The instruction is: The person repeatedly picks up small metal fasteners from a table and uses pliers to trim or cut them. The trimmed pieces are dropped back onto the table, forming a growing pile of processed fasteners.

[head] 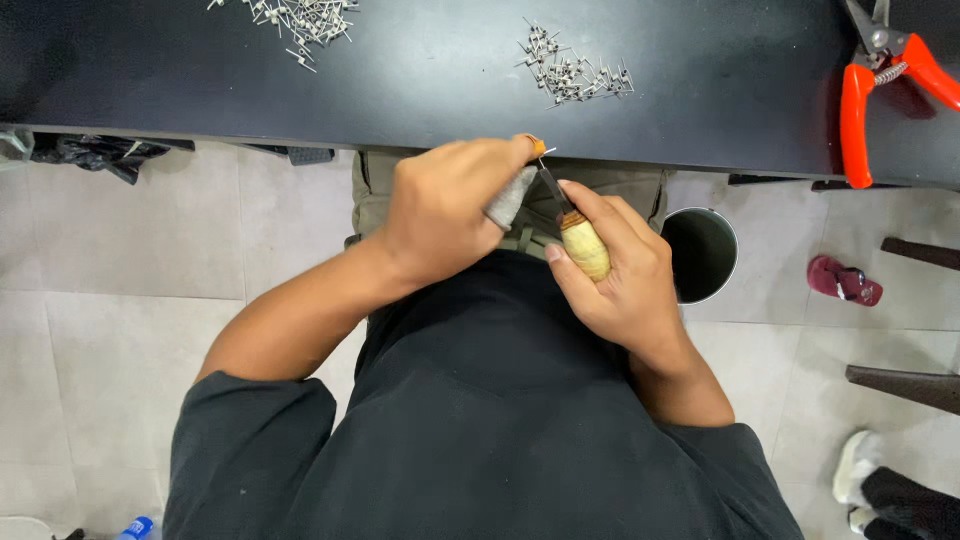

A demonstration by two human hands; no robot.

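Two hands are held together just below the near edge of the black workbench (200, 70); a small knife with a pale wooden handle (585, 248) is gripped in the right hand (625, 270), its dark blade slanted up toward the left hand (440, 205); a small orange-tipped piece (538, 146) is pinched in the left hand's closed fingers, one of them wrapped in grey; beyond, on the workbench, two heaps of small metal pins (572, 72) are seen, and orange-handled pruning shears (880, 75) at its right end.
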